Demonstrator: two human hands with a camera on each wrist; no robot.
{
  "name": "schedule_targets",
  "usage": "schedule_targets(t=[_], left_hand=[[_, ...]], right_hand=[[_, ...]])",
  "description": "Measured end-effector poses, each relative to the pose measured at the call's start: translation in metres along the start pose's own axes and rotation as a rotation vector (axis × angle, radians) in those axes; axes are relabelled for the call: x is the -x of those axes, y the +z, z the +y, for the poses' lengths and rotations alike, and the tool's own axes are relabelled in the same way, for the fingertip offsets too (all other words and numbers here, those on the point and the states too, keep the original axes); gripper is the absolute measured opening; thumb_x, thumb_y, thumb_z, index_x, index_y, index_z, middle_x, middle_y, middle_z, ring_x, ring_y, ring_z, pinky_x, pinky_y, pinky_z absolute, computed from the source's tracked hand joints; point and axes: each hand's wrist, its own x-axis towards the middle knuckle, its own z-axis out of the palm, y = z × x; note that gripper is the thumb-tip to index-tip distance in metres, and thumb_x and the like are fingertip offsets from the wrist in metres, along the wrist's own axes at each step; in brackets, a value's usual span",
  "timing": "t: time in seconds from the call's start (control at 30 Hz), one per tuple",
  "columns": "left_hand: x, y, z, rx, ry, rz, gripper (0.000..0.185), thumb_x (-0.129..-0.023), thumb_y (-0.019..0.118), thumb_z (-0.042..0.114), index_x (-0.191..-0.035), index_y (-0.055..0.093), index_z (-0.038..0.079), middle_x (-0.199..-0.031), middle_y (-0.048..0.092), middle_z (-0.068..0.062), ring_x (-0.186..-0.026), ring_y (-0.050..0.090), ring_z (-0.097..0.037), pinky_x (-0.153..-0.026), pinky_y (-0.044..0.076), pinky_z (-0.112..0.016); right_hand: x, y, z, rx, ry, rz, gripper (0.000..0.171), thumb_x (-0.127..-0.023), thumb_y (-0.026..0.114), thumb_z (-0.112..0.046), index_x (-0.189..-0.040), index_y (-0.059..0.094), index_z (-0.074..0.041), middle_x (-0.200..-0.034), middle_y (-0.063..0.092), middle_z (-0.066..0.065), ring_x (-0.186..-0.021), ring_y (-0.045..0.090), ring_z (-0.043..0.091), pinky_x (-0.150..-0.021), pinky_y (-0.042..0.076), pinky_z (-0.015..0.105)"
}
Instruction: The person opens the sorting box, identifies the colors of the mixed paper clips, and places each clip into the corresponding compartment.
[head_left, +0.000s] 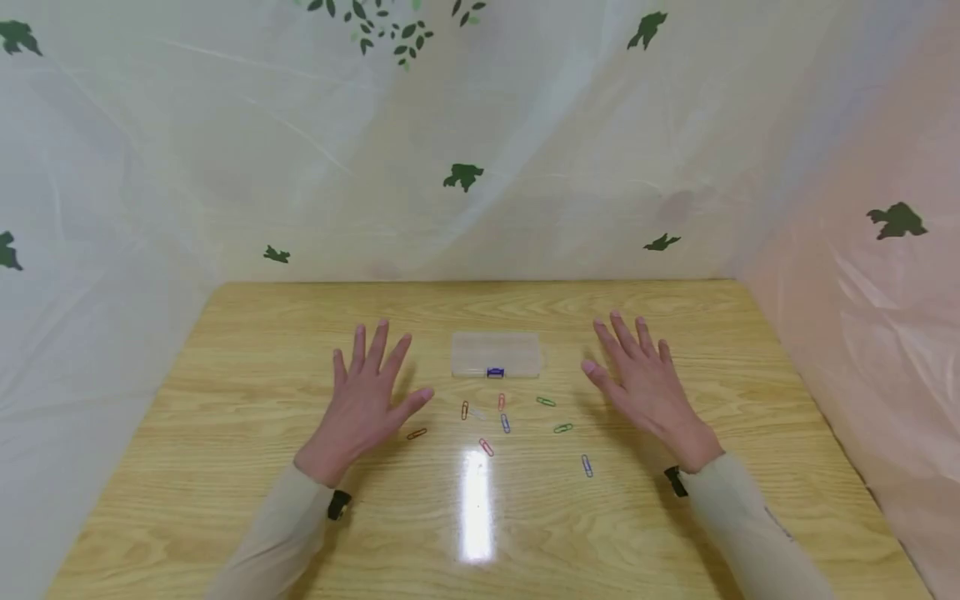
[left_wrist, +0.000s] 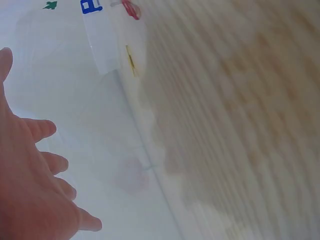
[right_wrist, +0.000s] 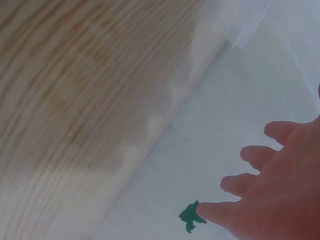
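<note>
My left hand (head_left: 362, 410) is spread over the table, palm down, left of a clear plastic box (head_left: 495, 352) with a blue latch (head_left: 496, 372). On the other side of the box, my right hand (head_left: 647, 390) has its fingers spread too. Neither hand holds anything. Several coloured paper clips lie scattered in front of the box. An orange-brown clip (head_left: 416, 434) is nearest the left thumb. A green clip (head_left: 563, 428) and a blue clip (head_left: 587, 466) lie toward the right hand. Around the middle are a pink clip (head_left: 487, 447) and another blue clip (head_left: 506, 423).
The wooden table (head_left: 262, 358) ends at a pale hanging sheet (head_left: 337, 167) with green leaf-like prints, which also closes off both sides. A bright reflection (head_left: 476, 508) shows on the tabletop near the front.
</note>
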Motion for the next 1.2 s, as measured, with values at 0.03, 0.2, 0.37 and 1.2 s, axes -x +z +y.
schedule_targets(t=[0.03,0.2,0.37,1.2], left_hand=[[-0.001,-0.001,0.001,0.01,0.006,0.005,0.088,-0.1,0.051,0.064,-0.166,0.023,0.013,-0.173,-0.003,-0.017,-0.156,-0.016,-0.041,-0.117,-0.007,-0.075],[-0.003,-0.003,0.006,0.033,0.046,0.032,0.087,-0.101,0.05,0.065,-0.165,0.025,0.013,-0.173,0.0,-0.016,-0.156,-0.011,-0.042,-0.118,-0.004,-0.075],[-0.005,-0.005,0.013,0.05,0.079,0.063,0.086,-0.101,0.049,0.065,-0.164,0.029,0.01,-0.173,0.006,-0.017,-0.157,-0.006,-0.043,-0.118,0.001,-0.075],[-0.018,0.008,0.021,0.321,0.194,0.025,0.07,-0.107,0.049,0.048,-0.16,0.036,0.004,-0.171,0.018,-0.013,-0.157,0.012,-0.039,-0.123,0.013,-0.064]], right_hand=[[0.0,0.0,-0.001,-0.003,-0.004,0.002,0.077,-0.108,0.037,-0.059,-0.167,0.016,-0.015,-0.173,0.001,0.01,-0.157,-0.011,0.038,-0.117,-0.001,0.075],[0.0,0.0,-0.007,-0.019,-0.026,0.01,0.076,-0.108,0.038,-0.057,-0.167,0.016,-0.014,-0.173,0.002,0.011,-0.157,-0.01,0.039,-0.118,0.0,0.075],[-0.001,0.002,-0.011,-0.019,-0.046,0.018,0.075,-0.108,0.039,-0.056,-0.167,0.017,-0.015,-0.173,0.004,0.011,-0.157,-0.007,0.038,-0.118,0.002,0.074],[-0.014,0.008,-0.048,-0.235,-0.179,-0.046,0.072,-0.109,0.044,-0.05,-0.165,0.024,-0.009,-0.172,0.017,0.012,-0.158,0.011,0.035,-0.125,0.012,0.061]])
